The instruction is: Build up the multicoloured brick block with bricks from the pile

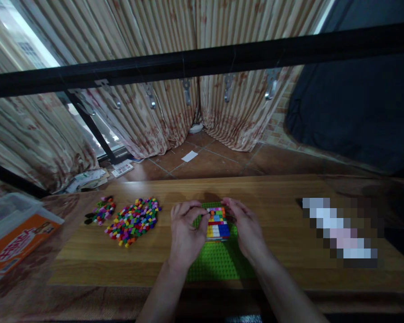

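While the green baseplate [218, 264] likely steadies the brick build [217, 231] standing on it, the left hand [188, 227] pinches at one edge (what it grips is hidden); the right hand [248, 228], half-open alongside, perhaps guards it.

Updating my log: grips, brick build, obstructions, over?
Left grip and right grip flank brick build, hold unclear. Build on green baseplate. Loose brick pile off left, not in the way.

Left hand [188, 229] hides part of baseplate [218, 262]; box [22, 246] cut off.
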The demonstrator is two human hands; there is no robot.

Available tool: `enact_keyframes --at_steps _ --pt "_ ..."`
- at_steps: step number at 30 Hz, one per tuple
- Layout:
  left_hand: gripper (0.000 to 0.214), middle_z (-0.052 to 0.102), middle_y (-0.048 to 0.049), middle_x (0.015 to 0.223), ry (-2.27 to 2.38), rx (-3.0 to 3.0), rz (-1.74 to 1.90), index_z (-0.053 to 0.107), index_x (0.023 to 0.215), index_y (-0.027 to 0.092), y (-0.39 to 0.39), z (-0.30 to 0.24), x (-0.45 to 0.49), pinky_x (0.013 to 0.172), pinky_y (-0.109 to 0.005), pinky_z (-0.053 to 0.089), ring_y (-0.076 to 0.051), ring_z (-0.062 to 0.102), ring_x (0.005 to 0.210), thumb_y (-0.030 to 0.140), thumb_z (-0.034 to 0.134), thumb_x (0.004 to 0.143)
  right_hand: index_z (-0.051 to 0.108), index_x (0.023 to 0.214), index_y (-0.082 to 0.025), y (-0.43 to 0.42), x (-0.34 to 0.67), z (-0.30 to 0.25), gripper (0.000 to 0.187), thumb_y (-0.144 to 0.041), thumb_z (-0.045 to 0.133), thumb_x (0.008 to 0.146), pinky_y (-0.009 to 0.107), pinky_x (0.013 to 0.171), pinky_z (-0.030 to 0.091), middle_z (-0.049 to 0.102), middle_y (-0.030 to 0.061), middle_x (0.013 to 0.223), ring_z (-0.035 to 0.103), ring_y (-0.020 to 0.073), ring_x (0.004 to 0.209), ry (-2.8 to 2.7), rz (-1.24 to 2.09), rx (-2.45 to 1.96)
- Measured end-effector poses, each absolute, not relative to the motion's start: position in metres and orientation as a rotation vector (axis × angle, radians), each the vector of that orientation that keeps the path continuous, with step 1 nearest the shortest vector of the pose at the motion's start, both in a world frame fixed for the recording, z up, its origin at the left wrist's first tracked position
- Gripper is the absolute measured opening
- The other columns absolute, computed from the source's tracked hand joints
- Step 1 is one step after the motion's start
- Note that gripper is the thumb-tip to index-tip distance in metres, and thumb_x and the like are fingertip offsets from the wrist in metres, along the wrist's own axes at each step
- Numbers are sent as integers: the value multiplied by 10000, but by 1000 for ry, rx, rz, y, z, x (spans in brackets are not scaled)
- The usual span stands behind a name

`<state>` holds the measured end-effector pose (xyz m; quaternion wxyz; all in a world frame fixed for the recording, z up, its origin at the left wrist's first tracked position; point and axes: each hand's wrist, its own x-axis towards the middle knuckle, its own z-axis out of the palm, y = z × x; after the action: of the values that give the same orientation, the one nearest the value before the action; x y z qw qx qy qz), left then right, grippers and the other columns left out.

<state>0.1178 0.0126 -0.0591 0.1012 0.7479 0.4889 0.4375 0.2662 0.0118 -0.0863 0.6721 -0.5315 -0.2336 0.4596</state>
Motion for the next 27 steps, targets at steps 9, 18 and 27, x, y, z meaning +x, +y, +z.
enact_keyframes --at_steps 9,18,27 --pt "95 675 -44 1071 1502 2268 1268 720 786 238 8 -58 129 918 -441 435 -229 593 1006 182 653 824 762 798 -225 9 262 -80 294 -461 789 624 334 770 499 754 34 838 662 203 822 -556 1058 -1186" --pt "84 674 -50 1082 1516 2269 1241 713 807 231 7 -59 132 920 -450 429 -236 590 1005 180 649 828 755 819 -225 7 257 -75 319 -431 821 583 377 865 486 750 37 893 662 217 892 -629 1097 -1171" --pt "84 674 -53 1055 1524 2247 1232 710 804 223 6 -58 134 908 -436 438 -228 591 986 182 644 836 754 894 -229 4 253 -75 328 -416 773 625 358 745 506 753 41 916 672 223 817 -787 1038 -1291"
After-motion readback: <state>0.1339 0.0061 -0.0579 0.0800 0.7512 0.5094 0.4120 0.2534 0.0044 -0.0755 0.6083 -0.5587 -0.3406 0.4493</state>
